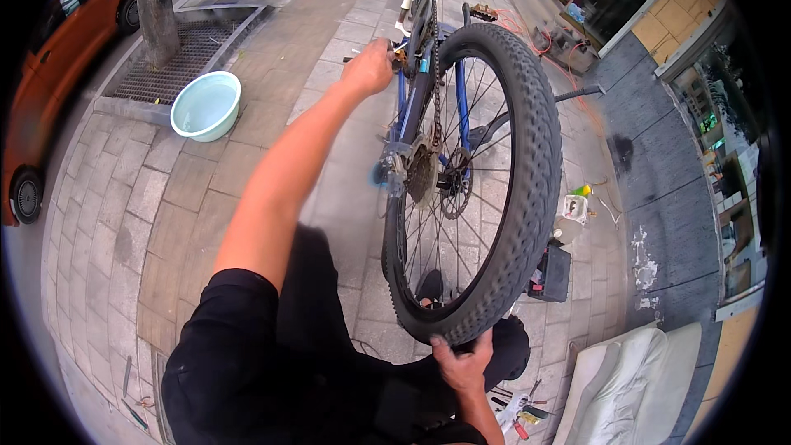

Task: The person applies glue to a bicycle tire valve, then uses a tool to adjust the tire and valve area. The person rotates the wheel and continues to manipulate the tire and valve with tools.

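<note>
A bicycle stands upside down before me, its rear wheel's knobby black tire (540, 148) nearest. My left hand (368, 70) reaches out to the crank area and is closed around a pedal (399, 58), which its fingers partly hide. The chain (437, 103) runs from the chainring (423, 25) to the rear cassette (423, 177), beside the derailleur (395, 166). At the near end of the wheel, my right hand (464, 363) grips the tire with thumb and fingers on either side. The other pedal (484, 13) is on the far right side of the blue frame (463, 99).
A kickstand (579, 93) juts out to the right. A pale blue basin (206, 107) sits on the paving at left. To the right are a black toolbox (550, 274), scattered hand tools (523, 412) and a pale cushion (630, 387). An orange car (70, 66) stands at far left.
</note>
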`<move>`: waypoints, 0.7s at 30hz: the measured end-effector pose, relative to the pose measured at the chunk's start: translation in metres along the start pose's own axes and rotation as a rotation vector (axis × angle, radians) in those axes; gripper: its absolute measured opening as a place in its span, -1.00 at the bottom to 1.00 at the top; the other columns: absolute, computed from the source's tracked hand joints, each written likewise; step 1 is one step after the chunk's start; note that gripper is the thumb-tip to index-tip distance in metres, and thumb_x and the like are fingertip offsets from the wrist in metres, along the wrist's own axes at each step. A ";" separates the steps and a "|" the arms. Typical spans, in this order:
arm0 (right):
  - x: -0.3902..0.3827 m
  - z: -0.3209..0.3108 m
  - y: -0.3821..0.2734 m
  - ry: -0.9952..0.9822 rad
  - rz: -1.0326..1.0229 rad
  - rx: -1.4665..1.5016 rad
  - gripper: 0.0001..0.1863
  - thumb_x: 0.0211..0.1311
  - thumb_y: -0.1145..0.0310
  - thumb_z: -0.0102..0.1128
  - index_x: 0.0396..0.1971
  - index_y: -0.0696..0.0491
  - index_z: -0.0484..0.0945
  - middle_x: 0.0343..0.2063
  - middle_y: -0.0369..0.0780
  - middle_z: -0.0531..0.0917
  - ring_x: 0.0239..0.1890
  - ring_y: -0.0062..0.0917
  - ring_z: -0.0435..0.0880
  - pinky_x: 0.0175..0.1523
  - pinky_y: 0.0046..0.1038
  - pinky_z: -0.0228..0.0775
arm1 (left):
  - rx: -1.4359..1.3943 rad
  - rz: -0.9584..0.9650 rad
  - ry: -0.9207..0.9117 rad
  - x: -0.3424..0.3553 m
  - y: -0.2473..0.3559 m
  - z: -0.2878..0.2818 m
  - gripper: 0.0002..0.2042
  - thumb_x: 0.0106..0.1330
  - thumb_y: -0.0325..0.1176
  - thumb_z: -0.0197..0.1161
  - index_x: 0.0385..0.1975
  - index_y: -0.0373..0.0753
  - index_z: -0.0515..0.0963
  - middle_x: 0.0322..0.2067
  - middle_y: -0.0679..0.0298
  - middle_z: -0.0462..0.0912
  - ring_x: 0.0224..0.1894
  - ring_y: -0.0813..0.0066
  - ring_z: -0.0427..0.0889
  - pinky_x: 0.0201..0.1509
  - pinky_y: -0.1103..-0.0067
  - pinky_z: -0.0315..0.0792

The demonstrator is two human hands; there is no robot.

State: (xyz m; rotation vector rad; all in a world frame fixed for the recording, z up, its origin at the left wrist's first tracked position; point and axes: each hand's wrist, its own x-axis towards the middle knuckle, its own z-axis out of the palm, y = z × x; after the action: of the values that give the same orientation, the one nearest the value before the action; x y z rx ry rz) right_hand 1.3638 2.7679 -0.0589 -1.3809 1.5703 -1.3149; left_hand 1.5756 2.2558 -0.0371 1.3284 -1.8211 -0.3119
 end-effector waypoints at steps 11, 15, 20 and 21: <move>-0.030 0.007 0.057 -0.038 0.071 -0.197 -0.05 -0.02 0.20 0.69 0.33 0.22 0.34 0.19 0.03 0.56 0.19 -0.10 0.62 0.32 -0.20 0.43 | 0.118 -0.005 -0.054 0.018 -0.037 0.025 -0.78 0.39 -0.42 0.06 -0.03 -0.31 0.45 0.05 -0.13 0.63 0.10 -0.24 0.62 0.16 0.02 0.50; -0.019 -0.007 0.021 0.031 -0.061 -0.212 -0.04 -0.06 0.27 0.72 0.30 0.23 0.32 0.10 -0.06 0.57 0.13 -0.33 0.62 0.28 -0.26 0.49 | 0.154 0.016 -0.080 0.029 -0.058 0.033 -0.76 0.48 -0.34 0.04 -0.02 -0.36 0.46 0.01 -0.22 0.63 0.10 -0.26 0.61 0.15 0.05 0.48; -0.025 0.002 0.018 0.117 -0.057 -0.058 -0.01 -0.04 0.32 0.70 0.34 0.27 0.25 0.13 -0.04 0.52 0.13 -0.34 0.61 0.25 -0.28 0.52 | 0.155 -0.001 -0.152 0.030 -0.062 0.045 -0.79 0.44 -0.40 0.07 -0.05 -0.36 0.48 0.02 -0.22 0.64 0.11 -0.23 0.62 0.16 0.07 0.49; -0.024 0.004 0.018 0.116 -0.069 -0.052 0.00 -0.03 0.32 0.70 0.35 0.28 0.24 0.14 -0.04 0.52 0.13 -0.34 0.61 0.25 -0.28 0.51 | 0.158 0.016 -0.136 0.034 -0.074 0.047 -0.80 0.44 -0.41 0.07 -0.06 -0.36 0.48 0.00 -0.22 0.65 0.11 -0.23 0.63 0.16 0.07 0.50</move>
State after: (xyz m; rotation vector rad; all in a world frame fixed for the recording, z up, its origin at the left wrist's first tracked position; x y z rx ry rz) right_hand 1.3675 2.7891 -0.0805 -1.4246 1.6572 -1.4265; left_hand 1.5873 2.1836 -0.0957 1.4293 -2.0039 -0.2594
